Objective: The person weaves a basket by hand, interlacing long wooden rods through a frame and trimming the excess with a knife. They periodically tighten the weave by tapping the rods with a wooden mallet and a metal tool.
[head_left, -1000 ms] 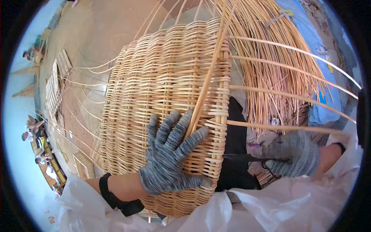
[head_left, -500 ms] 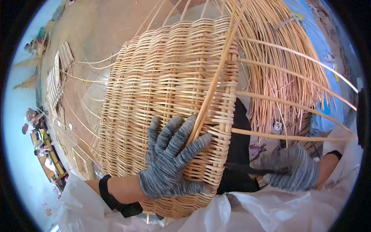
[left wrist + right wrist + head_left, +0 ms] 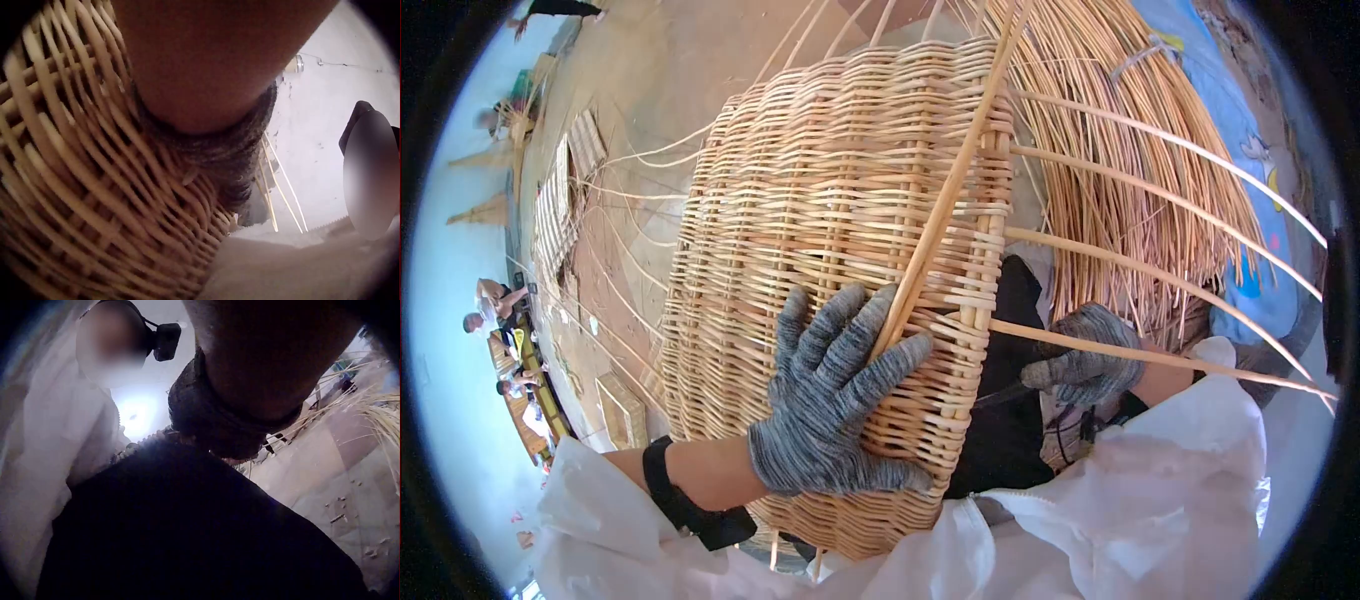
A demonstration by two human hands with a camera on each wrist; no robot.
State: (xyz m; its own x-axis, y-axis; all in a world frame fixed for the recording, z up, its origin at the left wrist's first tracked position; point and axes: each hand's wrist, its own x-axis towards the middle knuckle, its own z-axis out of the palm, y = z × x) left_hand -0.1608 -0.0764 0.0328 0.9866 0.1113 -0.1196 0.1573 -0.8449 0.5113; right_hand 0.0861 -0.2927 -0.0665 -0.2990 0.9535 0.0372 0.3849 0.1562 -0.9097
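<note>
A large basket of woven wicker (image 3: 800, 200) lies on its side across the lap, filling the middle of the head view. My left hand (image 3: 825, 400), in a grey knitted glove, rests spread on its wall, fingers straight and thumb toward the rim. Long rods (image 3: 950, 210) slant over the weave and run in between two of its fingers. Right of the rim, my gloved right hand (image 3: 1095, 355) is behind a protruding stake (image 3: 1120, 350), fingers curled. A thin dark pointed tool (image 3: 1000, 396) extends from below it toward the basket; its grip is hidden.
More stakes (image 3: 1170, 265) jut right from the rim; others spread left. A big bundle of wicker rods (image 3: 1130, 170) lies behind on a blue sheet (image 3: 1260, 200). Woven panels (image 3: 565, 195) and a wooden frame (image 3: 622, 410) lie on the floor. People sit far left.
My right hand has moved up and left, closer to the basket, behind the lowest stake. The left hand stays spread on the weave.
</note>
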